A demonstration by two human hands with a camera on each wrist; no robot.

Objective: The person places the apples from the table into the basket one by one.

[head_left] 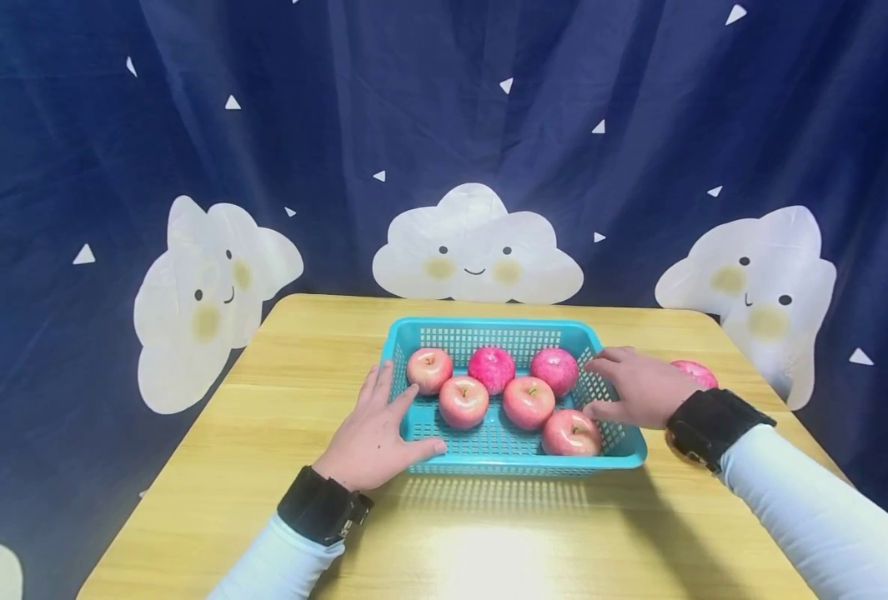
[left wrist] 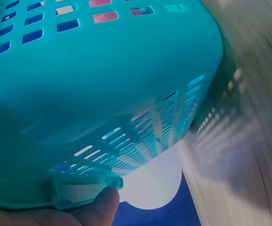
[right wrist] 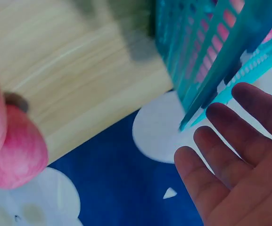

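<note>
A turquoise plastic basket (head_left: pixel 519 461) with lattice walls stands on the table, holding several red and pink apples (head_left: pixel 464 403). My left hand (head_left: pixel 374 442) lies at its left end, fingers spread and thumb over the near rim; in the left wrist view the thumb (left wrist: pixel 103 207) touches the rim. Over the right end hovers my right hand (head_left: pixel 642 387), its fingers extended and parted above the rim, close to the front right apple (head_left: pixel 571 433). In the right wrist view its fingers (right wrist: pixel 220 165) are relaxed beside the basket wall, with nothing in the palm.
Right of the basket, a pink apple (head_left: pixel 694 373) is partly behind my right hand, and another is mostly hidden under the wrist. Both apples (right wrist: pixel 18 150) appear in the right wrist view. A dark blue curtain (head_left: pixel 444 125) with clouds hangs behind the wooden table (head_left: pixel 301 358).
</note>
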